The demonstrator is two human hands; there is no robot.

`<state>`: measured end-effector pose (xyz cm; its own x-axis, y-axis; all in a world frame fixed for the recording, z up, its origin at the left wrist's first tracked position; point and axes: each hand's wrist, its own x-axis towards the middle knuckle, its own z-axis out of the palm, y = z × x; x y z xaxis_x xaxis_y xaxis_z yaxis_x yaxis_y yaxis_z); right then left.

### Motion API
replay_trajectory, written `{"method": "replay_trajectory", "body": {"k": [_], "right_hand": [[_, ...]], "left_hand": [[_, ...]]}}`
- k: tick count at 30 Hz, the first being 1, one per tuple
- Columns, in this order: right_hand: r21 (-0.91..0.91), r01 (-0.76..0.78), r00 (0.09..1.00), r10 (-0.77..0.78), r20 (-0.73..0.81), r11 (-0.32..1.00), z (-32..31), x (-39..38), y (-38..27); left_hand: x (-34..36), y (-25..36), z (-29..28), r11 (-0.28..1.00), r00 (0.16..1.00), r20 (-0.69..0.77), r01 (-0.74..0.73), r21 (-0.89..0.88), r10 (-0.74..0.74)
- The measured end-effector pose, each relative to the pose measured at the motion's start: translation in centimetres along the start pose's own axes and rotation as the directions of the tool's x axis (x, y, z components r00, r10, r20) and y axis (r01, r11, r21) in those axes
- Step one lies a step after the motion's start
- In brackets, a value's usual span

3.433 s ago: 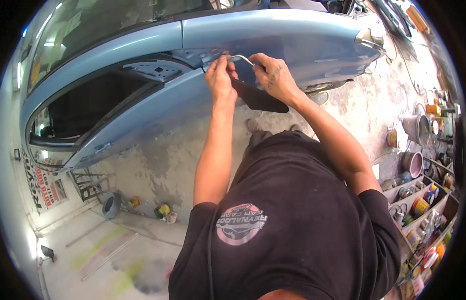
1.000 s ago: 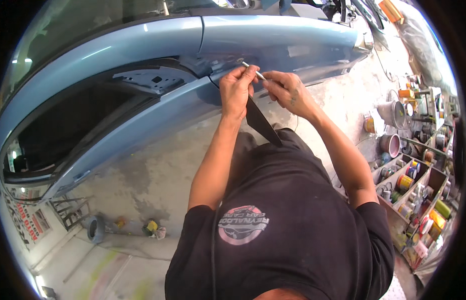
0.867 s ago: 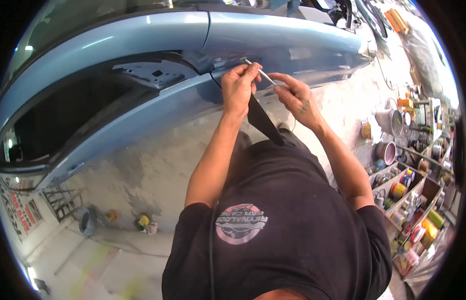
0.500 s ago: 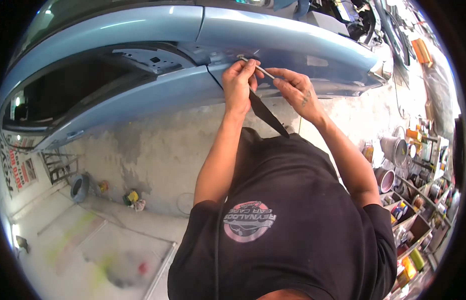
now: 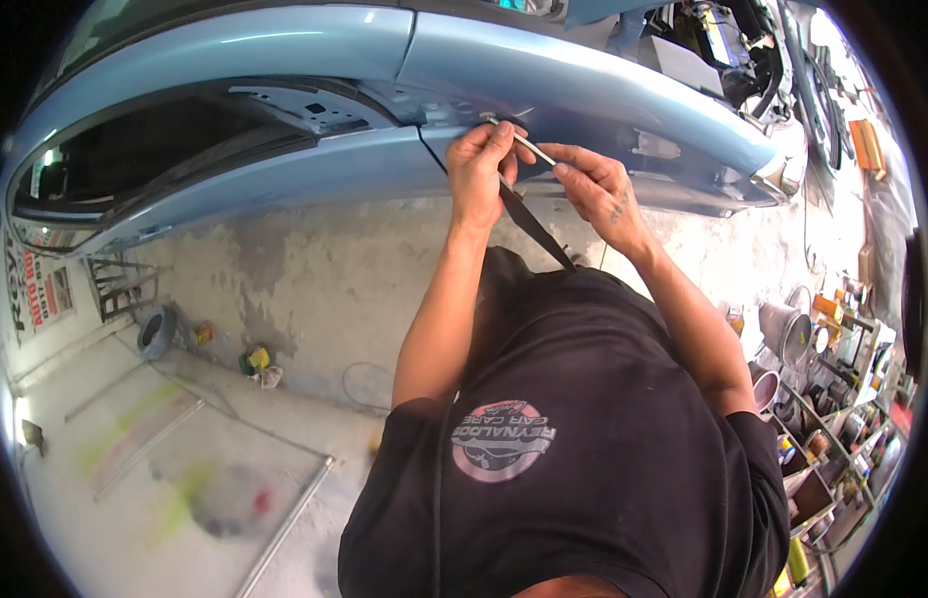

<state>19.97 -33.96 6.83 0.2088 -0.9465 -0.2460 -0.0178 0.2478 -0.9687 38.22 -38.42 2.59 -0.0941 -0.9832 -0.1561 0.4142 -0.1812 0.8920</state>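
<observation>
My left hand (image 5: 477, 177) is closed around a thin, pale grey rod (image 5: 532, 149), pinching it between thumb and fingers. At the rod's other end, my right hand (image 5: 597, 189) grips it with thumb and forefinger. The rod's far tip is close to a small light spot on the light blue car's fender (image 5: 574, 95); I cannot tell whether they touch. Below my left hand hangs a flat, dark, tapering strip (image 5: 534, 227), its upper end hidden at that palm.
Beside the fender is the car door (image 5: 314, 164) with its dark window. The engine bay (image 5: 713, 40) lies exposed at the upper right. Shelves (image 5: 833, 399) crowded with cans stand on the right. A paint-stained panel (image 5: 185, 488) lies at the lower left, near a grey tub (image 5: 157, 331).
Both hands keep their hold on the rod, with my right hand slightly farther right and lower. The dark strip now looks narrower, turned more edge-on. The whole view has shifted a little.
</observation>
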Motion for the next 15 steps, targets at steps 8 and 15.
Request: {"method": "replay_trajectory", "body": {"k": [8,15], "right_hand": [[-0.005,-0.009,1.000,0.009,0.020,1.000,-0.5,0.4,0.0],[-0.067,0.002,0.999,-0.004,-0.036,0.998,0.8,-0.1,-1.1]], "left_hand": [[0.1,0.0,0.2,1.000,1.000,-0.017,-0.001,-0.014,0.001],[0.1,-0.6,0.3,0.995,0.999,-0.037,-0.013,-0.104,0.009]]}}
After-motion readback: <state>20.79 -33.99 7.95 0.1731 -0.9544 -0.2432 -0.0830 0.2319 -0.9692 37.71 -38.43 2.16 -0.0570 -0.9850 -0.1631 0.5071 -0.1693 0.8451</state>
